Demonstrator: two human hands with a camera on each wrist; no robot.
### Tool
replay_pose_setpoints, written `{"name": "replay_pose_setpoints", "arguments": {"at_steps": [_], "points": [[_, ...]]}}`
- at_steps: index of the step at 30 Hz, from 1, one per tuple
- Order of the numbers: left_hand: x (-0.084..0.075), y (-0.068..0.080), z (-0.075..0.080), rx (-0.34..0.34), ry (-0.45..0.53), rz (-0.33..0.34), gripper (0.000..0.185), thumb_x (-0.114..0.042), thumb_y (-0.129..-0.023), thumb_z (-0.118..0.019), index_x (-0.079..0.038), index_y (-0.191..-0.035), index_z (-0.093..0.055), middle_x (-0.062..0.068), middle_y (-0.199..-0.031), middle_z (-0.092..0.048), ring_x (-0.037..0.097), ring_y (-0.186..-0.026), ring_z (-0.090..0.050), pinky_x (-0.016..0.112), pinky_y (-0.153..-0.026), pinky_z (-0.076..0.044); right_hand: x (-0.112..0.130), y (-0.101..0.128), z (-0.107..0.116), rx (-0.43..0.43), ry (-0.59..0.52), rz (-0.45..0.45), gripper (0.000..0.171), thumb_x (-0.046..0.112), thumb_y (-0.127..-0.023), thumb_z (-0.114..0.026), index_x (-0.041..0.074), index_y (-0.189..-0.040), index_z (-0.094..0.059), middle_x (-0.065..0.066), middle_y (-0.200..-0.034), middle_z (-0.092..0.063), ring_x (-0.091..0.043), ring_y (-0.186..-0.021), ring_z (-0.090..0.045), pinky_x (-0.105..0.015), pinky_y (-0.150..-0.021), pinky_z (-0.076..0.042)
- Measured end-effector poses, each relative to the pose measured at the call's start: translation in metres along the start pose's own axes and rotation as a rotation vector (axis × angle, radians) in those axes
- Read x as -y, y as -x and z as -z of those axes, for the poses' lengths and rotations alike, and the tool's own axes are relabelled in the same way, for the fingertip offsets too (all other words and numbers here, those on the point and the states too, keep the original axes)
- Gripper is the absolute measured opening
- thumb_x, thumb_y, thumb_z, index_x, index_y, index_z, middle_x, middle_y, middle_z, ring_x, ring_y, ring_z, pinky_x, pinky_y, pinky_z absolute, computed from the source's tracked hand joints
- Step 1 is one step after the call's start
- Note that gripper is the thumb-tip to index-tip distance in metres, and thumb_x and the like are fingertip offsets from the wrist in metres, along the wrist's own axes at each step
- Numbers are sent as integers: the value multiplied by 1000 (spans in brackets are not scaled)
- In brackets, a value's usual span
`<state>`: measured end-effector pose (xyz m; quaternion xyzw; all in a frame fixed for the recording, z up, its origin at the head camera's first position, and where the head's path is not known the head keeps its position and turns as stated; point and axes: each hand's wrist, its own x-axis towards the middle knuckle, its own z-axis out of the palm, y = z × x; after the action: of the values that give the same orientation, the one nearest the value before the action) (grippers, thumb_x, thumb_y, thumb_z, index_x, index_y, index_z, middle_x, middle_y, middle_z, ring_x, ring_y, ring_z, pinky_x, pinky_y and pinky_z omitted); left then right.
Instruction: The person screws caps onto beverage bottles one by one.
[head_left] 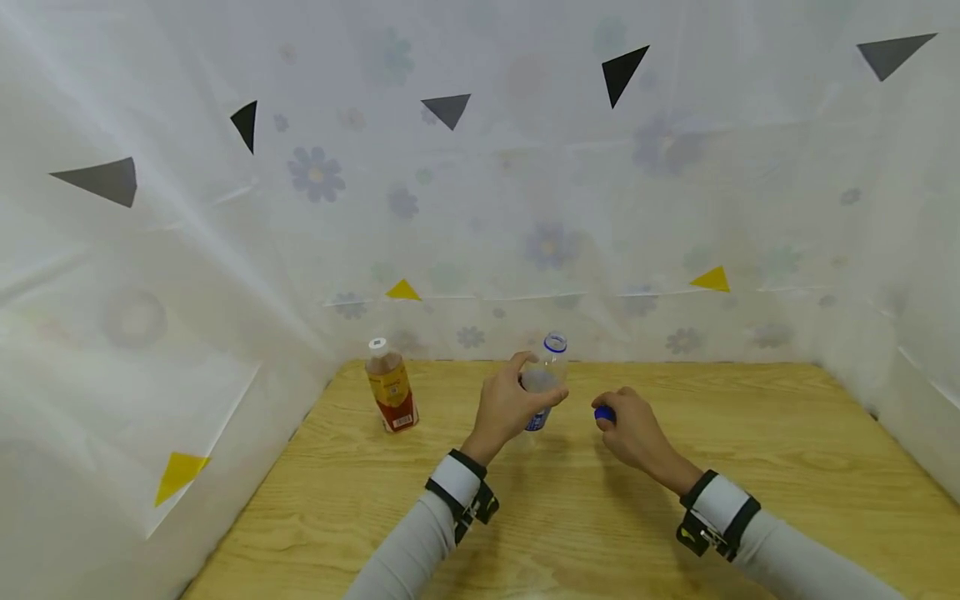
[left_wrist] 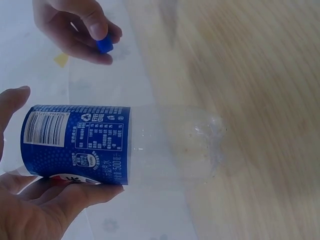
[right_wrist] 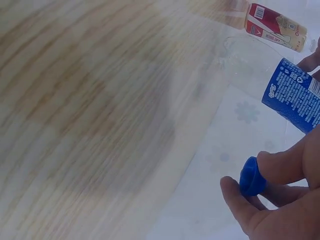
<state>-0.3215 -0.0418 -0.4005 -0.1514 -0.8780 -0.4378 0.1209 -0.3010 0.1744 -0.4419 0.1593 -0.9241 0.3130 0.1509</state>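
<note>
My left hand grips a clear plastic bottle, fingers and thumb curled round its middle. The bottle stands roughly upright with an uncapped mouth; whether its base touches the table I cannot tell. In the left wrist view its blue label with a barcode faces the camera, and the clear lower part looks empty. To the right, apart from the bottle, my right hand pinches a blue bottle cap. The right wrist view shows the cap between thumb and fingers, its hollow side partly visible.
A capped bottle of reddish-brown drink, with a yellow and red label and white cap, stands left of my left hand. Pale flowered sheeting rises behind the wooden table and along both sides.
</note>
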Motion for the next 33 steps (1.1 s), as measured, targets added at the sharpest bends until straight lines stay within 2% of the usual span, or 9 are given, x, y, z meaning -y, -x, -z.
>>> {"name": "replay_pose_setpoints", "arguments": {"at_steps": [7,13,19,25,29,33], "points": [[1,0,1,-6,14,-2,69,-55,-80,-81,-24,-137,-59,13,-105,-73,17,-79,-70,27,-59,-55,-2,2,-5,41,8,-43,21,7,-91,-72,-4,-107,-68,-17,-95,-65,-29,-86,-65,-45,-72,-58],[1,1,1,-6,20,-1,67,-55,-80,-82,-24,-135,-60,12,-102,-73,15,-76,-69,27,-58,-55,2,-3,-2,6,-13,4,17,4,-91,-70,-3,-106,-68,-12,-90,-65,-21,-78,-60,-39,-67,-53],[1,1,1,-4,9,-4,66,-56,-80,-81,-24,-134,-60,12,-102,-73,15,-75,-69,27,-57,-55,29,-25,23,-101,-55,65,17,6,-94,-68,-2,-109,-70,-13,-91,-68,-21,-75,-62,-37,-65,-52],[-2,2,1,-3,16,-11,63,-53,-80,-82,-24,-132,-61,12,-103,-73,16,-76,-70,27,-59,-55,62,-47,58,-198,-96,151,20,9,-98,-66,-1,-115,-69,-16,-98,-69,-27,-81,-65,-44,-72,-53],[-3,2,0,1,24,-14,62,-52,-81,-82,-24,-132,-61,10,-103,-74,14,-76,-69,27,-59,-55,81,-55,73,-197,-117,197,23,8,-98,-66,-1,-118,-68,-17,-101,-69,-30,-85,-68,-46,-73,-55],[-2,2,0,3,23,-8,62,-51,-81,-82,-24,-132,-61,8,-102,-73,12,-75,-68,26,-59,-55,93,-59,76,-160,-119,228,24,6,-97,-66,-1,-120,-69,-18,-102,-70,-31,-85,-69,-46,-72,-57]]}}
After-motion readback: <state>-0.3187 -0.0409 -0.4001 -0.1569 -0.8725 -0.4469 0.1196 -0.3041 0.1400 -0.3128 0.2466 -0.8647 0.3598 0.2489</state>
